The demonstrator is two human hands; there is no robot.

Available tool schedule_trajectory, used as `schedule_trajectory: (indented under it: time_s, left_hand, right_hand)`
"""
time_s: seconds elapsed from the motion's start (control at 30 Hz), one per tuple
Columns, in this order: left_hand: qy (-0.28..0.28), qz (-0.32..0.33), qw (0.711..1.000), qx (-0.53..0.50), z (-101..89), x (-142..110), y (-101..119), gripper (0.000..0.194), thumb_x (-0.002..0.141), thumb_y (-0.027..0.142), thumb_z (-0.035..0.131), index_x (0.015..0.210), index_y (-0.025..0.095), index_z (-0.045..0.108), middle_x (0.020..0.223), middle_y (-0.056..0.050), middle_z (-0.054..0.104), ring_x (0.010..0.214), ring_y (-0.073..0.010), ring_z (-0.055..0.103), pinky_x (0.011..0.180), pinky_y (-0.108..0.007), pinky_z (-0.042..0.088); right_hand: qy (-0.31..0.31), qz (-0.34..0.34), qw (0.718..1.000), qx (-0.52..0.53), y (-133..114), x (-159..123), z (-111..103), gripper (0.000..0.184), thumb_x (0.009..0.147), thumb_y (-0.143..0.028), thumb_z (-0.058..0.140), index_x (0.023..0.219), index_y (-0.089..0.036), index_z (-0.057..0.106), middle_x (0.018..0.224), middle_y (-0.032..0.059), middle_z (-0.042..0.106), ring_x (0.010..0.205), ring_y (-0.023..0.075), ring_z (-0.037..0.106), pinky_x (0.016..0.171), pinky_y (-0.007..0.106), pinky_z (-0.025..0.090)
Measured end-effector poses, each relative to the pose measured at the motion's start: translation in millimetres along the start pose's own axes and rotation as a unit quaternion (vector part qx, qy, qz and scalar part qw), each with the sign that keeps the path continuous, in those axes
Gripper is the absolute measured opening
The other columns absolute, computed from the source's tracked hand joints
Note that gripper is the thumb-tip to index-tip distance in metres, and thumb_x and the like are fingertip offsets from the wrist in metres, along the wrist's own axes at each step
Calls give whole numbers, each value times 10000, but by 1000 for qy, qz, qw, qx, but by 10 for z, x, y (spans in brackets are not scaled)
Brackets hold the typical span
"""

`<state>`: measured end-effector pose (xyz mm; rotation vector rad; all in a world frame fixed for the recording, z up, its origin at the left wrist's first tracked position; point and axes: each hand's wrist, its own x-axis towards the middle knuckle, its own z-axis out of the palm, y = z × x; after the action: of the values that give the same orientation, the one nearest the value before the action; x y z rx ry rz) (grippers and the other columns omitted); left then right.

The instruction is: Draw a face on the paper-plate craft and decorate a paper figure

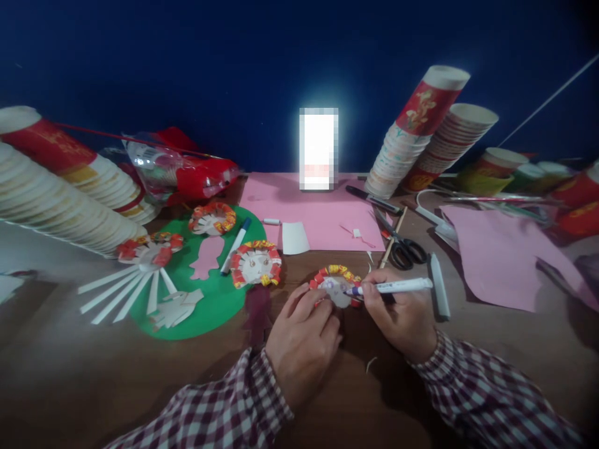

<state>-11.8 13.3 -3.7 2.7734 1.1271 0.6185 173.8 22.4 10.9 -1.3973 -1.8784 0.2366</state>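
A white marker [397, 286] is gripped in my right hand [402, 315], its dark tip against a round paper-cup craft [337, 288]. That craft has a white face with purple marks and a curled red and yellow rim. My left hand [306, 333] lies over its near left edge, fingers bent and pressing it to the table; the fingertips' undersides are hidden. To the left rests a similar craft [256, 264] with a drawn face. Another curled ring [212, 219] sits farther back on a green paper circle [215, 315].
Scissors [406, 251] lie behind my right hand, near a white stick-like piece [438, 287]. Pink paper [271, 199] spreads at the back below a bright pixelated screen [319, 146]. Leaning paper-cup stacks [416, 131] stand right, with more cups [60, 193] at left.
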Motion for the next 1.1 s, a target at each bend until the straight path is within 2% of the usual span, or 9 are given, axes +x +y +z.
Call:
schedule_trajectory:
  time_s: [0.63,0.77,1.1]
  left_hand:
    - [10,0,1000,0,13,-3,-5,187,887,283,476,1005,184,580,993,-9,601,1135,-186,437,1080,-397,276]
    - [8,1,1000,0,30,-15,-13,197,896,287,461,999,177,586,992,-9,602,1136,-191,434,1094,-391,244]
    - [1,0,1000,-2,36,-12,-9,189,891,295,476,1000,182,581,1003,-10,596,1157,-186,427,1101,-392,235]
  right_hand:
    - [-5,15,1000,-6,-13,-12,-4,123,855,-218,482,765,-188,560,632,1,595,575,137,557,572,255,436]
    - [13,6,1000,-5,14,-32,-1,86,842,-203,497,777,-186,550,643,-1,585,583,136,551,569,257,426]
    - [9,-3,1000,-17,1,6,-7,119,847,-204,486,750,-181,551,642,8,588,589,139,556,569,259,426]
